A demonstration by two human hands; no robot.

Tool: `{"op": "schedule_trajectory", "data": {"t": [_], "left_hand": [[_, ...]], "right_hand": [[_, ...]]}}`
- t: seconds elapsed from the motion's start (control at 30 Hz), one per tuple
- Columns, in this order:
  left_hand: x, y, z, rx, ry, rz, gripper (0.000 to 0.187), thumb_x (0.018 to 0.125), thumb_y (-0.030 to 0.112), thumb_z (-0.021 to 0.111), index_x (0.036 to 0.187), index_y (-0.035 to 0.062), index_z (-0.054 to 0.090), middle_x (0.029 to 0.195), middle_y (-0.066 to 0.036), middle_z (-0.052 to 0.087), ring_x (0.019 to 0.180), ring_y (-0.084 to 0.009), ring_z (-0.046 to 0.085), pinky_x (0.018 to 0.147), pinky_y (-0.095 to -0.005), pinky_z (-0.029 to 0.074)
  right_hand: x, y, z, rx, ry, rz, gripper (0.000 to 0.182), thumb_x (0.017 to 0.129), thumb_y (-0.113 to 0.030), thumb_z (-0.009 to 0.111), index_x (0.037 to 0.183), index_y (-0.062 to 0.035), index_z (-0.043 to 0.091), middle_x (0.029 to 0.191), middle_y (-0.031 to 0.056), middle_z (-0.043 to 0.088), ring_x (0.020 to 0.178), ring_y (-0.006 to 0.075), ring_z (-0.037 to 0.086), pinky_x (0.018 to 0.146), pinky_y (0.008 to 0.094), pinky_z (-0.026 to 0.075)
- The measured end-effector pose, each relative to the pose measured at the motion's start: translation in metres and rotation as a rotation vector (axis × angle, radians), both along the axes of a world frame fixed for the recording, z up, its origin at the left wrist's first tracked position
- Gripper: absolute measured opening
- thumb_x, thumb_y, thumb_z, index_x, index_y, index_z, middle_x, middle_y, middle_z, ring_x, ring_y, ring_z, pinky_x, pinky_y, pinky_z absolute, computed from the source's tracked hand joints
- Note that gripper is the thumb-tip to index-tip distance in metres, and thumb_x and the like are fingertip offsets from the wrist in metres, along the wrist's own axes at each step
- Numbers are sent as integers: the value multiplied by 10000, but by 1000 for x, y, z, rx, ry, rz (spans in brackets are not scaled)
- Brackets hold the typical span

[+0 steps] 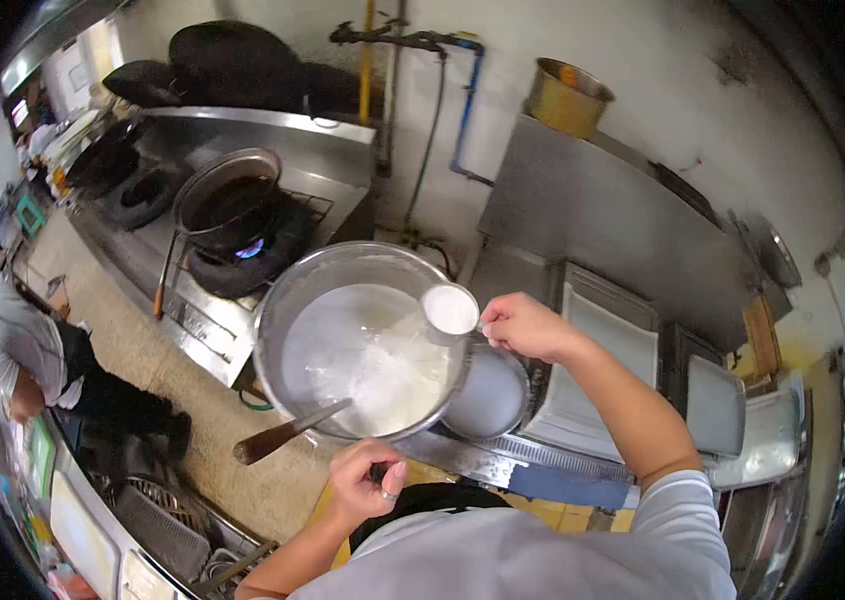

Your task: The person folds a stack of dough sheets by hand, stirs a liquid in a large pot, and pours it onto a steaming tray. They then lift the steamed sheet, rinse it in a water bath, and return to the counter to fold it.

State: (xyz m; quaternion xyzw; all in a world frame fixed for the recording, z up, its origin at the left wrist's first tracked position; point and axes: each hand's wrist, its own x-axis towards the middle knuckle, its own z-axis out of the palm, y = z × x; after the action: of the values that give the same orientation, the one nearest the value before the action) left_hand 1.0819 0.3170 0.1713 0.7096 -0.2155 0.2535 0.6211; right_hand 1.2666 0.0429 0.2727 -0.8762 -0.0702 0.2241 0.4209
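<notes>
My right hand grips a small metal cup by its side handle. White contents fill the cup, which overlaps the right rim of a large metal basin. Milky white liquid covers the basin's bottom, with a brighter white patch in the middle. A wooden-handled utensil leans over the basin's near-left rim, its other end in the liquid. My left hand is curled just below the near rim, a ring on one finger. Between its thumb and fingers shows something dark; I cannot tell what it is.
Beside the basin stands a smaller bowl of whitish liquid. Pale trays line the right counter. At left, a wok sits over a lit burner flame. Another person stands across the aisle. A metal pot rests on a ledge.
</notes>
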Motion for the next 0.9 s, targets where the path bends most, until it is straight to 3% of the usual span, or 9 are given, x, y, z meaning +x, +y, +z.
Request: {"op": "schedule_trajectory", "data": {"t": [0.1,0.13,0.27,0.37,0.47,0.57,0.6,0.67,0.9], "left_hand": [[11,-50,14,4,74,-95,86,857,56,739,892,9,676,751,-89,686,615,-165,629,581,-287,511],[11,-66,10,77,145,-103,153,872,54,742,1000,-5,683,801,-84,706,644,-149,635,608,-287,517],[14,-136,4,154,526,-203,284,904,40,735,1171,-10,653,896,-89,735,745,-139,664,680,-292,536],[11,-178,-15,226,611,-257,270,926,51,722,1173,-28,647,895,-82,731,768,-137,664,743,-310,551],[3,-213,-34,290,649,-314,264,927,62,728,1172,-11,665,934,-100,750,837,-160,706,766,-316,561],[-7,-244,-41,385,688,-316,248,926,67,733,1160,2,683,963,-108,759,882,-171,725,778,-317,566],[-9,-253,-41,423,702,-307,242,926,67,734,1156,6,689,973,-110,762,896,-173,729,782,-317,568],[-17,-268,-50,368,720,-302,251,911,69,738,1150,4,699,967,-122,764,857,-190,729,762,-324,569],[-34,-292,-49,394,747,-253,238,910,69,731,1137,1,710,962,-139,763,834,-207,732,746,-333,580]], "right_hand": [[-17,-60,12,10,4,-105,140,893,-91,644,933,32,697,783,54,689,701,136,590,623,324,469],[-22,-83,11,13,27,-162,149,882,-107,642,946,15,700,790,68,691,695,146,597,611,339,472],[-45,-179,-14,-52,-59,-301,150,857,-137,630,934,-34,707,764,83,669,612,168,569,506,368,439],[-61,-250,-36,-138,19,-370,136,872,-101,638,940,-5,706,788,42,661,676,117,560,556,315,435],[-78,-320,-86,-104,-4,-463,109,854,-94,641,877,-12,709,749,52,656,653,121,555,538,321,428],[-89,-381,-151,-126,-73,-605,119,818,-93,612,779,-21,699,664,135,653,528,221,580,449,408,428],[-92,-399,-168,-115,-60,-635,111,823,-81,613,781,-19,694,668,117,647,533,198,571,453,387,425],[-99,-424,-193,-89,-32,-689,94,833,-57,614,787,-14,684,678,79,634,543,152,555,461,344,420],[-110,-467,-240,17,-34,-868,111,844,-8,578,747,-2,630,627,103,607,498,183,576,404,351,425]]}}
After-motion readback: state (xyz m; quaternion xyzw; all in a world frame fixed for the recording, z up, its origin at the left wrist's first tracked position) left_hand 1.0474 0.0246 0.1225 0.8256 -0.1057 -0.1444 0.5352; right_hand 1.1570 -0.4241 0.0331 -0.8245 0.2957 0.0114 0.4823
